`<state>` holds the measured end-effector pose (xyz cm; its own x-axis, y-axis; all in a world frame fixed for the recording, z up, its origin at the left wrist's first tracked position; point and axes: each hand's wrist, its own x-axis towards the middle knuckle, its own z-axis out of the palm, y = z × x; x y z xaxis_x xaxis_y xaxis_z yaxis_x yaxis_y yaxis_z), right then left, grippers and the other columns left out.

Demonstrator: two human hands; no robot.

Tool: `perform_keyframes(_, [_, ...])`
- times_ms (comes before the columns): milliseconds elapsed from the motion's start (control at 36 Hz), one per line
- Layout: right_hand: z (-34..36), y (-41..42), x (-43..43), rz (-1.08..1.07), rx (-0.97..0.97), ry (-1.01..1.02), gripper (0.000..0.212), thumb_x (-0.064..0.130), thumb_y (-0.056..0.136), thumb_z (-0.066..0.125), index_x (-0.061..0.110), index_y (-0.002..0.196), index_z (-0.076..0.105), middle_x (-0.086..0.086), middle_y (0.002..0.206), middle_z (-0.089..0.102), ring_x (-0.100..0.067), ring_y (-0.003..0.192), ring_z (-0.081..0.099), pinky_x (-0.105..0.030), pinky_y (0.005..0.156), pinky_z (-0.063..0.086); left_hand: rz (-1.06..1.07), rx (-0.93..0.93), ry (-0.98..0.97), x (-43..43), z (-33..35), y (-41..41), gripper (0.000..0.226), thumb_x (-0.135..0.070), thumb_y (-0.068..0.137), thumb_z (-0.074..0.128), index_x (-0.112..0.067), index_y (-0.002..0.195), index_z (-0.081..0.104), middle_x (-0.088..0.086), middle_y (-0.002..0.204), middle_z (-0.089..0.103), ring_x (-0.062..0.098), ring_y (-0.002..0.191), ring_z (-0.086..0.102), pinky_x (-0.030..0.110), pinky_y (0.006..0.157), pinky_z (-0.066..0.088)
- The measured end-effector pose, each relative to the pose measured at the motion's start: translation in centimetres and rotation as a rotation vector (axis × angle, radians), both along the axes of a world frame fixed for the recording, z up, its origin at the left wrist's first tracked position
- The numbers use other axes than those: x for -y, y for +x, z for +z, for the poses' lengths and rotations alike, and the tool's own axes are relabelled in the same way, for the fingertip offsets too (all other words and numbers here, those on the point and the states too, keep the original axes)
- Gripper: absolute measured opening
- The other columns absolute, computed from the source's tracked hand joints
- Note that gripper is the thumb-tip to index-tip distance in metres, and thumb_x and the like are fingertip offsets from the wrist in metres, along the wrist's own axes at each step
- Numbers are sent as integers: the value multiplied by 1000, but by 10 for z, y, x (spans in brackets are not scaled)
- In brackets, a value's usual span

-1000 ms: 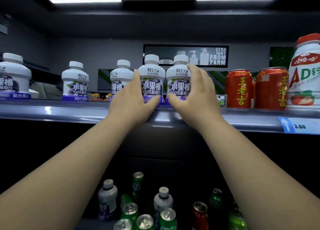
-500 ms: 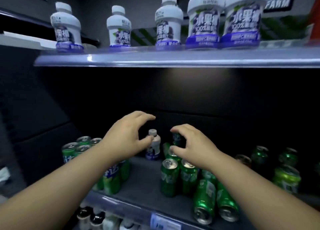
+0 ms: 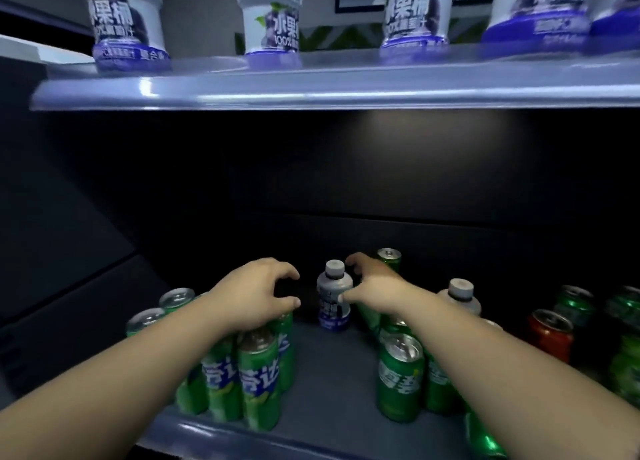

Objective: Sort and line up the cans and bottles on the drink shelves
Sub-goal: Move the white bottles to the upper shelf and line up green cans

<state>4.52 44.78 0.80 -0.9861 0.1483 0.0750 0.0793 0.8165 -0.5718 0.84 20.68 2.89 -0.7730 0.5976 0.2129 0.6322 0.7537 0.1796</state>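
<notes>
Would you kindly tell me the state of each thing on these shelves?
Small white plastic bottle with purple label: upright, capped, gripped by right hand.
Left hand: open, holding nothing.
Second white capped bottle: upright, untouched.
Green metal cans under left hand: upright.
Green metal cans under right arm: upright.
Red metal can: upright.
White bottles on upper shelf: upright.

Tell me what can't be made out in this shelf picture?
Head view throughout.
- Upper-shelf bottles: tops cut off by the top edge.
- Right hand at the small white bottle: grip unclear, its fingers reach behind it.
- Far-right green cans: dark and blurred, labels unreadable.
</notes>
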Motion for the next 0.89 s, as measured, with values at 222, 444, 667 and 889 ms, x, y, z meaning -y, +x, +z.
perform_keyframes(222, [-21, -60, 19, -64, 136, -30, 95, 29, 78, 83, 22, 152, 23, -8, 144, 44, -29, 115, 56, -41, 84, 55, -151, 152, -35, 28, -23, -42, 56, -75, 79, 52, -43, 124, 57, -18, 117, 57, 5, 109, 56, 34, 94, 49])
perform_keyframes(444, [-43, -76, 22, -115, 72, 57, 94, 25, 78, 83, 24, 150, 23, -8, 150, 39, -29, 123, 52, -37, 90, 52, -225, 225, -44, 34, -36, -45, 54, -83, 74, 42, -41, 104, 59, -16, 93, 67, 1, 86, 62, 37, 81, 53])
perform_keyframes(667, [-31, -63, 22, -156, -82, -57, 93, 24, 73, 85, 35, 146, 29, 4, 136, 48, -23, 120, 55, -40, 95, 53, -214, 190, -56, 34, -41, -48, 59, -87, 71, 35, -39, 98, 56, -13, 89, 65, 5, 84, 60, 38, 80, 52])
perform_keyframes(889, [19, -19, 40, -130, -292, -153, 76, 25, 61, 87, 47, 115, 40, 10, 107, 64, -15, 95, 67, -43, 82, 60, -188, 174, 64, 37, -33, -41, 50, -77, 75, 49, -41, 107, 61, -20, 96, 64, -1, 88, 60, 33, 81, 54])
